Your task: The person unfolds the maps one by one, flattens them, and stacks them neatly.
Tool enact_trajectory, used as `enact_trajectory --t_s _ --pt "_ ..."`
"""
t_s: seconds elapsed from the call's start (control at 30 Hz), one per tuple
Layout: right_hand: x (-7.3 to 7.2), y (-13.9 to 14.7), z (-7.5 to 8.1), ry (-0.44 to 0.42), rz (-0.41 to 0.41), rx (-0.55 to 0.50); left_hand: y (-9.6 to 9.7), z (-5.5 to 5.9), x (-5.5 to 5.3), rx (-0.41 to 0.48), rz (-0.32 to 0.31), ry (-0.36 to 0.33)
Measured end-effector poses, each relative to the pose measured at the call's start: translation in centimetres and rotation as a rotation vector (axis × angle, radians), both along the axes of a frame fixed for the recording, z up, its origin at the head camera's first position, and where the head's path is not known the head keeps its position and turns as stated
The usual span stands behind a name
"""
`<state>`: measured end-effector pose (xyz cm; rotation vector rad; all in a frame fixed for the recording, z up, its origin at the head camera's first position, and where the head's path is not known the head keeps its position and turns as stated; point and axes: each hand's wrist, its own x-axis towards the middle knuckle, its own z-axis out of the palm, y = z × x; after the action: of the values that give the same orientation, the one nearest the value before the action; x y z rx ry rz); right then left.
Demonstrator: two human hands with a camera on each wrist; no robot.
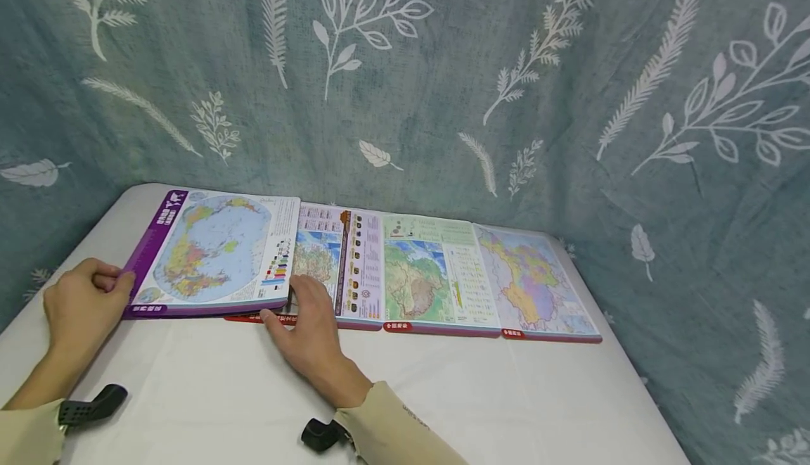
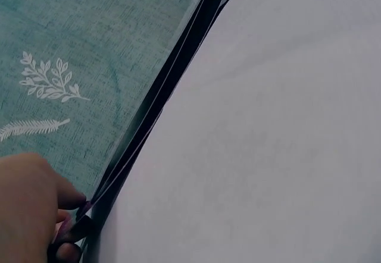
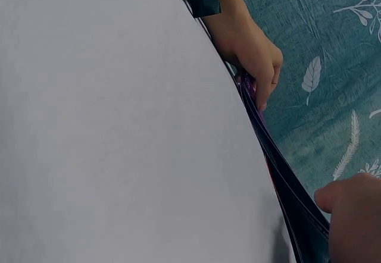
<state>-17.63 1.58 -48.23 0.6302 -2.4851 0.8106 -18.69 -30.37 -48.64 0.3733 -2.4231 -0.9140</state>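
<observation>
Beige sleeves [image 1: 405, 426] lie nearest, over a white table [image 1: 190, 387]. Past them, the left hand [image 1: 88, 303] pinches the purple border [image 1: 149, 248] of a world map [image 1: 215, 247], which sits at the table's left, covering one end of a row of map panels [image 1: 436, 275]. The right hand [image 1: 313, 324] sets thumb to the front edge, fingers along the right; whether these grip cannot be told. The step seems to be shifting or folding the map; the next move likely calls for both hands working evenly. Wrist views show a dark band [image 3: 292, 197] under the front edge; only the head view shows printed faces. Behind hangs leaf-patterned fabric [image 1: 405, 134].
</observation>
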Motion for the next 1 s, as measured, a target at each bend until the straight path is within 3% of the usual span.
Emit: enact_trajectory --t_s 0.33,0.53,1.0 --pt "0.0 1.3 0.1 -0.021 -0.016 -0.002 1.0 0.0 0.1 0.008 -0.038 -0.031" --pt "-0.2 1.9 -0.1 0.036 -0.022 -0.029 1.8 -0.1 0.2 -0.013 -0.063 -0.034" --pt "-0.3 4.7 -0.2 0.026 -0.027 -0.049 3.6 0.0 0.6 -0.048 -0.164 0.01"
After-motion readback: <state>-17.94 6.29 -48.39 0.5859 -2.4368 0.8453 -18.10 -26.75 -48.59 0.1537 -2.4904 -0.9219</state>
